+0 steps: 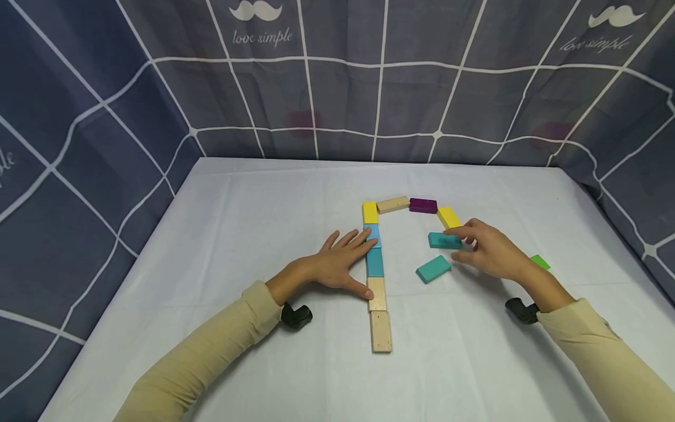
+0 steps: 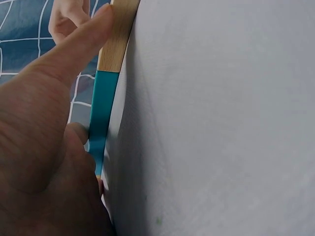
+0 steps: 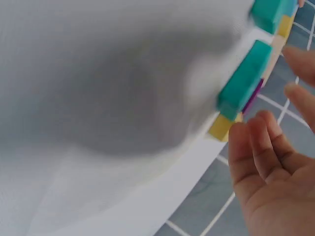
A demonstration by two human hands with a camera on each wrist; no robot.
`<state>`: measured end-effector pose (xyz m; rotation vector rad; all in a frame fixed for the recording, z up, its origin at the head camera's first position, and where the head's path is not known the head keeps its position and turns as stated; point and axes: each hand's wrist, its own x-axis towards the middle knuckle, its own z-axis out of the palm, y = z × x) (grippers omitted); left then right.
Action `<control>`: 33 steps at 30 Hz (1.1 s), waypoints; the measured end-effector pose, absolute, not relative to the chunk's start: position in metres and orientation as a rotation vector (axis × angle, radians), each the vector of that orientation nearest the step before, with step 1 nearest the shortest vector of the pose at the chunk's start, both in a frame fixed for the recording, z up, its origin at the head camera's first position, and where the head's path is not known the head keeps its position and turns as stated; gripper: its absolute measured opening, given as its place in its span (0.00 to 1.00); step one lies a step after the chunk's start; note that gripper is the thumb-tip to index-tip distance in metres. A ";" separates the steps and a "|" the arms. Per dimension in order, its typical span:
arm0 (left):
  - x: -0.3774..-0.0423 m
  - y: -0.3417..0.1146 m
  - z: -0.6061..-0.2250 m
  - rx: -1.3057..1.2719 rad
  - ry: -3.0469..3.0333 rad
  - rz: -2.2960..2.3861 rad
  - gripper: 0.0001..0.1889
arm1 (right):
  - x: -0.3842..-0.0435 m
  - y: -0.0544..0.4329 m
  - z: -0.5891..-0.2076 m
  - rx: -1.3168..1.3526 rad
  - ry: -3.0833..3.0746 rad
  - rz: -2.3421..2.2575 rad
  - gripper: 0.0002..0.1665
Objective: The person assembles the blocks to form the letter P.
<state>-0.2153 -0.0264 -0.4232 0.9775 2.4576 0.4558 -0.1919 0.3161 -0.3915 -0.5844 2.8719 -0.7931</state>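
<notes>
My left hand (image 1: 337, 264) lies with spread fingers along a straight column of wooden blocks. Its fingertips touch the light blue block (image 1: 372, 234), while the thumb rests on a plain wood block (image 1: 377, 288); a teal-blue block (image 1: 375, 262) shows between them. Over on the right, my right hand (image 1: 490, 249) hovers with fingers loosely bent and thumb apart. Its fingertips overlap the right end of a teal block (image 1: 442, 240) in the head view, and nothing shows between them in the right wrist view. Nearer the front, another teal block (image 1: 433, 269) lies at an angle.
A yellow block (image 1: 370, 212) tops the column and another plain block (image 1: 381, 332) ends it. From the top, a plain block (image 1: 392, 204), a purple block (image 1: 423, 206) and a yellow block (image 1: 449, 217) curve rightward. A green block (image 1: 540, 262) lies partly behind the right wrist.
</notes>
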 end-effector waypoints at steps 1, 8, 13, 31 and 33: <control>-0.215 -0.026 -0.423 0.979 2.458 0.456 0.61 | -0.190 0.315 -0.391 -0.619 2.856 -0.818 0.26; -0.216 -0.026 -0.424 0.975 2.462 0.443 0.61 | -0.182 0.298 -0.389 -0.693 2.748 -0.847 0.28; -0.215 -0.026 -0.425 0.976 2.464 0.443 0.61 | -0.180 0.293 -0.392 -0.705 2.730 -0.757 0.29; -0.214 -0.024 -0.423 0.976 2.467 0.438 0.61 | -0.186 0.284 -0.400 -0.869 2.821 -0.683 0.22; -0.214 -0.025 -0.423 0.973 2.468 0.433 0.61 | -0.190 0.279 -0.400 -0.859 2.836 -0.699 0.22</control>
